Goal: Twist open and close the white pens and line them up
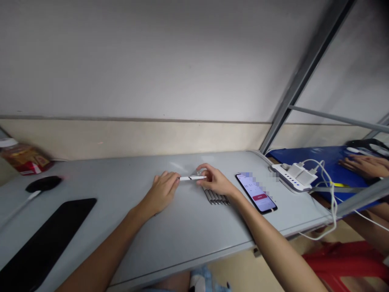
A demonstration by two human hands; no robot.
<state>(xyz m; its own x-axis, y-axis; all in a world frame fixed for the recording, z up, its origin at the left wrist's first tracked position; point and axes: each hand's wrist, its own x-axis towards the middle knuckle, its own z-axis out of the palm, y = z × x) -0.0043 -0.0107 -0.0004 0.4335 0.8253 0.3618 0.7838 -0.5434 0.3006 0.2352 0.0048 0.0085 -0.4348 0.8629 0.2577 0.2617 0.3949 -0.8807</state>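
A white pen (191, 178) with a dark mark at its middle lies level between my two hands, just above the desk. My left hand (164, 187) is closed round its left end, which the fingers hide. At the other end, my right hand (214, 179) curls thumb and forefinger about the pen; the exact contact is hard to see. Something small and pale shows by the right fingertips, too blurred to name. Beneath the right hand, several grey pen-like sticks (216, 197) lie side by side on the desk, their far ends covered by that hand.
On the grey desk (194, 235), a phone (257, 192) with a lit screen lies right of my forearm. Beyond it sits a power strip (293, 178) with plugs and white cables. Leftward are a black mat (51, 239), a black disc (44, 184) and a jar (26, 158). Another person's hands (364, 164) rest far right.
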